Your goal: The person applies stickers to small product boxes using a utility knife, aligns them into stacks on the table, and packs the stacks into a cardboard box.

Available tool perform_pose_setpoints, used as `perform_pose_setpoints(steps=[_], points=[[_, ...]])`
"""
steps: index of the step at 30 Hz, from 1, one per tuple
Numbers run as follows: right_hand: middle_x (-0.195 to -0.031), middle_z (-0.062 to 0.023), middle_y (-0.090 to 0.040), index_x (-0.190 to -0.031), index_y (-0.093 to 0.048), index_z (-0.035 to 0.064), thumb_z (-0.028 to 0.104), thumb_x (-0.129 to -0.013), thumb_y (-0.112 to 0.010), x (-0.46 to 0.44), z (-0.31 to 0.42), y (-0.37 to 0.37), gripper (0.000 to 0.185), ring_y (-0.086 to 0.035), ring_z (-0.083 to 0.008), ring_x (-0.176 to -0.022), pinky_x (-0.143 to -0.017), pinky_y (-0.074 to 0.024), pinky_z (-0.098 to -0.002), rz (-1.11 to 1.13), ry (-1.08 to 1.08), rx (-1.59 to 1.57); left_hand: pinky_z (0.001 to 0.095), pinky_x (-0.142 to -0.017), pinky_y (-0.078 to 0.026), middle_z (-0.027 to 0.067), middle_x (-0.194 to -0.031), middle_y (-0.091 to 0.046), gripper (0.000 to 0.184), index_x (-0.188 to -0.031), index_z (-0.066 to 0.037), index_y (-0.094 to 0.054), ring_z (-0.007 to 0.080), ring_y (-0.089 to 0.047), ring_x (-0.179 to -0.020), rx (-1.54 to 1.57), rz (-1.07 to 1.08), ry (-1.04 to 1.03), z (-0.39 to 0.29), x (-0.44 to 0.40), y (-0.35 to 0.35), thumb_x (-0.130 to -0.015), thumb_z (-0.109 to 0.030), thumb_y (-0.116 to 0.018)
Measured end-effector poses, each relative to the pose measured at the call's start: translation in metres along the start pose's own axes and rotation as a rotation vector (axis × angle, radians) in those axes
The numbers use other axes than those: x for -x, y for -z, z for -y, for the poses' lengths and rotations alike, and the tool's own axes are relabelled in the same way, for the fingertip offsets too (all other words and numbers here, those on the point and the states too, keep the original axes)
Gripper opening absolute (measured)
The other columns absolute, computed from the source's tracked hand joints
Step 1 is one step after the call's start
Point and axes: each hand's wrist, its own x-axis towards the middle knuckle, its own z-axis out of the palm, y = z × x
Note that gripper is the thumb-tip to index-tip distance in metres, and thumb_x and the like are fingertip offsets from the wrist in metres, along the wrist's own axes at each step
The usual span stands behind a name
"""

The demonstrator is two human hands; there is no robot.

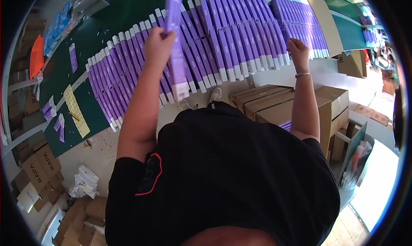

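Note:
My left hand [159, 48] is closed around a long, narrow purple box [176, 53] with white ends. The box is held upright over the rows and is slightly blurred. Under and beside it, many similar purple boxes [234, 40] lean side by side in a long row along the table edge. My right hand [298, 54] hovers at the right part of the row, its fingers curled together with nothing visible in them. A second group of purple boxes [300, 25] stands beyond it.
The green table [56, 138] carries a yellow sheet [76, 113] and a loose purple box [73, 58] at the left. Brown cartons [266, 101] stand close at my right. More cartons [42, 164] and white plastic [85, 181] lie on the floor at lower left.

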Motion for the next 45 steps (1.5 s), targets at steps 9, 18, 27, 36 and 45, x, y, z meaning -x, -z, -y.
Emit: perform_pose_setpoints(steps=[9, 18, 27, 36, 45], points=[[-0.08, -0.0045, -0.07, -0.107, -0.073, 0.0021, 0.019, -0.089, -0.067, -0.02, -0.007, 0.004, 0.025, -0.065, -0.0123, -0.072, -0.067, -0.0529, -0.0233, 0.064, 0.069, -0.063, 0.0375, -0.069, -0.053, 0.0129, -0.081, -0.067, 0.029, -0.093, 0.001, -0.06, 0.0283, -0.066, -0.071, -0.142, 0.059, 0.142, -0.037, -0.019, -0.085, -0.087, -0.028, -0.063], [-0.085, -0.0064, -0.073, -0.106, -0.074, 0.0041, 0.021, -0.091, -0.065, -0.03, -0.023, 0.01, 0.024, -0.068, -0.0145, -0.076, -0.07, -0.0545, -0.0256, 0.098, 0.069, -0.095, 0.0409, -0.07, -0.053, 0.0155, -0.084, -0.067, 0.031, -0.092, 0.002, -0.061, 0.0327, -0.065, -0.072, -0.247, 0.038, 0.142, -0.045, -0.014, -0.118, -0.087, -0.029, -0.063], [-0.096, -0.0097, -0.074, -0.115, -0.072, 0.0084, 0.027, -0.09, -0.064, -0.028, -0.024, 0.003, 0.032, -0.07, -0.0207, -0.084, -0.076, -0.0557, -0.031, 0.113, 0.075, 0.13, 0.0397, -0.074, -0.053, 0.0153, -0.091, -0.067, 0.035, -0.098, 0.003, -0.064, 0.0307, -0.066, -0.079, -0.192, -0.02, 0.134, -0.034, -0.004, -0.132, -0.09, -0.031, -0.063], [-0.128, -0.0136, -0.063, -0.129, -0.064, 0.0154, 0.031, -0.087, -0.068, -0.022, -0.02, -0.014, 0.044, -0.065, -0.03, -0.111, -0.096, -0.0523, -0.0374, 0.173, 0.033, 0.343, 0.0342, -0.078, -0.052, 0.0128, -0.095, -0.068, 0.042, -0.113, 0.004, -0.064, 0.0246, -0.066, -0.083, -0.014, -0.011, 0.069, -0.003, 0.004, -0.134, -0.09, -0.032, -0.064], [-0.146, -0.012, -0.047, -0.135, -0.058, 0.035, 0.009, -0.091, -0.063, -0.018, -0.02, -0.023, 0.052, -0.05, -0.0277, -0.132, -0.107, -0.046, -0.0392, 0.138, 0.684, 0.568, 0.0331, -0.08, -0.052, 0.013, -0.101, -0.07, 0.048, -0.123, 0.004, -0.061, 0.0239, -0.067, -0.088, 0.058, 0.047, 0.113, -0.004, 0.009, -0.129, -0.09, -0.03, -0.063]])
